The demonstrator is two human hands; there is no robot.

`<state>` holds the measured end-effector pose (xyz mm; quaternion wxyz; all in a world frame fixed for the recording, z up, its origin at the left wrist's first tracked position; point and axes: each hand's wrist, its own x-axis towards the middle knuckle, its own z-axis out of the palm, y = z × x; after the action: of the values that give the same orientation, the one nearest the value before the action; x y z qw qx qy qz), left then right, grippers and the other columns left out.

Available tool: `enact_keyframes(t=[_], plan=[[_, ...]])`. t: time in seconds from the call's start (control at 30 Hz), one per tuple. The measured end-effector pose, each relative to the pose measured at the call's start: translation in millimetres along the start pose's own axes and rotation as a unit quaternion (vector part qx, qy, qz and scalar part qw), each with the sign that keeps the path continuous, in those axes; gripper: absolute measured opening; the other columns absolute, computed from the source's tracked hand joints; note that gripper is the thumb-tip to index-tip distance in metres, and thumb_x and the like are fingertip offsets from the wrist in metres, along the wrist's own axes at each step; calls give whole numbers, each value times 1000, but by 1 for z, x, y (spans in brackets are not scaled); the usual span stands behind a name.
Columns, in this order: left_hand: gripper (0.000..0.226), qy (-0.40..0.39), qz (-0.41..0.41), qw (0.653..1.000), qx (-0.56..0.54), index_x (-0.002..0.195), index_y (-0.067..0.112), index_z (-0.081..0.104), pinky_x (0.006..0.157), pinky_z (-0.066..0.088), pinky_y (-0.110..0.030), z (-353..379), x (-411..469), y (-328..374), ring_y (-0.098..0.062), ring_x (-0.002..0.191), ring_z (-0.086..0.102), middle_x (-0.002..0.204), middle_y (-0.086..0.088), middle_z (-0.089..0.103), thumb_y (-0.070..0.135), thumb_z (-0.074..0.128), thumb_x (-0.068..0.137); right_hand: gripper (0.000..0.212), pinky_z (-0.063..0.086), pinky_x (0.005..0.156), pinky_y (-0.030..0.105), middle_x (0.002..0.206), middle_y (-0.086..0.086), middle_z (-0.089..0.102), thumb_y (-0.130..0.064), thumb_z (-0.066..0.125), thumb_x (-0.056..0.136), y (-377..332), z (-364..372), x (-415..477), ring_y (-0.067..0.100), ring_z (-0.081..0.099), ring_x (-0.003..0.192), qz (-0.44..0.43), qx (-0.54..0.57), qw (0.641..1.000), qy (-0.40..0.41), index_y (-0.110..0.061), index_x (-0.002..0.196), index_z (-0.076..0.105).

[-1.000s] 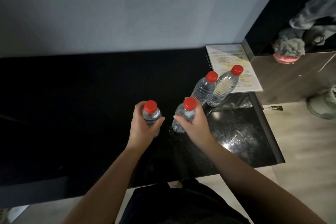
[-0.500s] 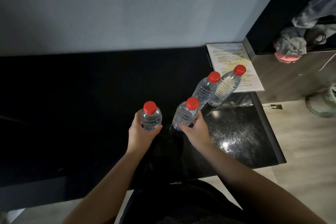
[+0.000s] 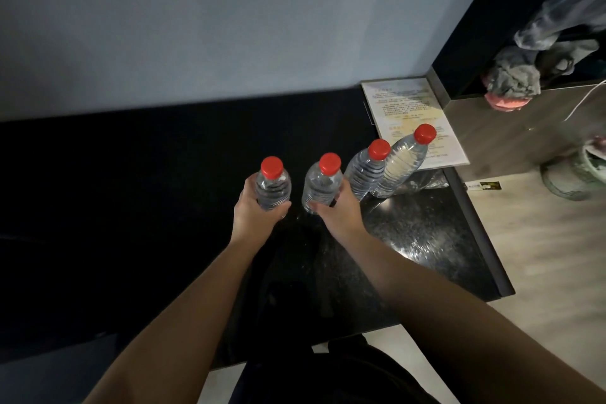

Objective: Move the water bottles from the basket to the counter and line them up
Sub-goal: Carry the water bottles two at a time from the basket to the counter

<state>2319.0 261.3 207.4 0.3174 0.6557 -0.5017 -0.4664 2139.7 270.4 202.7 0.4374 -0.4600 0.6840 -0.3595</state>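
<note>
Clasping the left bottle [image 3: 272, 188] in the left hand [image 3: 254, 211], the middle bottle [image 3: 319, 187] in the right hand [image 3: 337, 211], left of the standing pair [image 3: 365, 174] on the counter [image 3: 426, 233]; next, probably setting both in line.

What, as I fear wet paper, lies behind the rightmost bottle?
A printed sheet lies flat behind the rightmost bottle; the bottle hides part of its lower text.

Arms outstretched; left hand [image 3: 255, 216] grips leftmost bottle [image 3: 272, 185], right hand [image 3: 339, 215] grips second bottle [image 3: 321, 187].

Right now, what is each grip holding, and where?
The left grip holds the leftmost water bottle round its lower body; the right grip holds the next water bottle likewise.
</note>
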Motion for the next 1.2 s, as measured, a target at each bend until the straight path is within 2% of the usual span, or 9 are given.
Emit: enact_keyframes(t=[0.13,0.23,0.33,0.43,0.53,0.63,0.83,0.97,1.2], plan=[[81,-6,0,1000,8,139,34,35,98,48,-36,-1,6,-5,-11,116,55,128,9,56,26,82,73,55,37,71,4,102,-21,58,-16,77,80,0,-2,5,-14,54,90,11,-14,1000,-13,-32,121,44],[81,-9,1,1000,5,139,34,36,94,48,-29,0,6,-8,-9,114,56,127,10,56,24,82,73,51,39,70,5,103,-18,59,-22,76,82,2,-1,5,-11,55,91,17,-21,999,-20,-28,124,47],[81,0,-10,1000,-8,141,33,34,87,43,-23,3,3,-10,-7,113,54,129,11,54,25,81,75,58,43,96,19,117,-15,59,-29,77,81,13,0,2,0,55,110,35,-17,999,-30,-27,130,46],[86,4,-35,999,-12,144,32,29,98,41,-29,8,-6,-19,-6,120,47,135,13,46,31,80,75,68,37,109,33,136,-4,54,-31,77,81,28,-11,-13,12,47,127,60,-49,997,-27,-23,139,42],[89,14,-75,997,-6,146,27,27,108,38,-36,14,-27,-32,-12,133,41,146,6,38,35,80,75,66,36,104,26,136,-2,54,-28,74,83,46,-35,-38,12,48,127,69,-82,994,-13,-23,141,42],[83,14,-94,995,-3,147,21,28,106,38,-34,28,-55,-38,-19,136,38,150,-3,32,30,77,80,60,35,99,21,136,-4,55,-25,72,86,66,-62,-67,10,48,127,79,-98,992,-1,-21,139,45],[71,-129,-48,990,39,142,24,36,102,40,-28,85,-96,-30,-11,128,44,142,3,44,25,75,83,50,37,90,15,127,-6,56,-19,72,86,105,-134,-127,3,50,115,109,-82,987,90,-16,132,53],[63,-215,-10,973,84,137,22,43,94,43,-24,150,-116,-6,-11,118,51,131,4,51,19,75,82,46,39,87,20,123,-9,58,-23,73,85,141,-196,-169,6,53,113,110,-83,977,163,-21,128,55],[58,-281,47,953,101,133,17,47,97,47,-30,294,-190,39,-15,116,54,129,1,53,13,75,82,46,38,90,24,119,-13,59,-22,75,83,215,-321,-258,9,54,113,141,-37,962,230,-24,124,55]])
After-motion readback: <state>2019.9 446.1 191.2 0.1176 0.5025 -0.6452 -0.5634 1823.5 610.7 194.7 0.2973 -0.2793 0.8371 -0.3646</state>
